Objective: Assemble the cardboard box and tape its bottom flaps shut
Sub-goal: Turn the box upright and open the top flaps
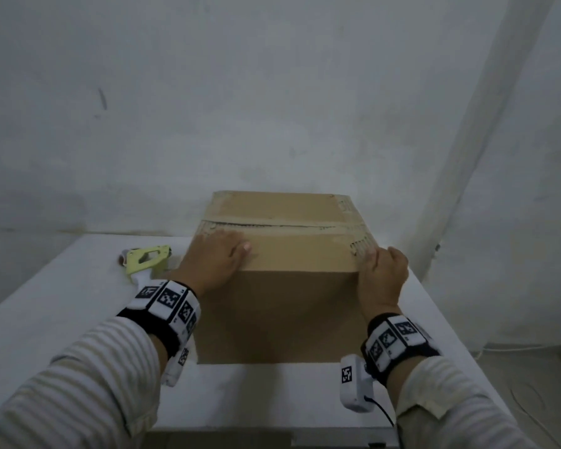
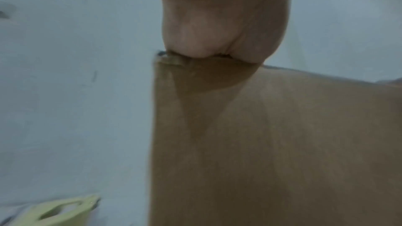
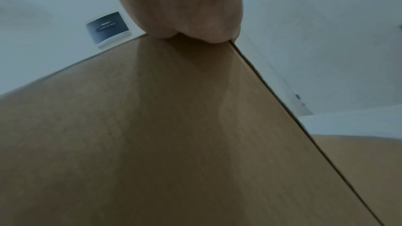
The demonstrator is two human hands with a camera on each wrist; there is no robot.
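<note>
A brown cardboard box [image 1: 285, 315] stands on the white table [image 1: 46, 303] with its flaps folded down on top. A ragged seam [image 1: 272, 225] runs across between the flaps. My left hand [image 1: 217, 257] lies flat on the near flap at the left, fingers straight and pressing down. My right hand [image 1: 382, 270] wraps round the box's near right top corner, thumb on top and fingers curled over the side. In the wrist views only the heel of the left hand [image 2: 222, 23] and of the right hand [image 3: 185, 6] show against the box [image 2: 272, 143] [image 3: 152, 135]; the fingers are hidden.
A pale yellow-green tape dispenser [image 1: 146, 259] [image 2: 54, 212] lies on the table just left of the box. A grey wall rises right behind the table. A white cable [image 1: 499, 346] runs on the floor at the right. A dark label [image 3: 107, 27] is on the wall.
</note>
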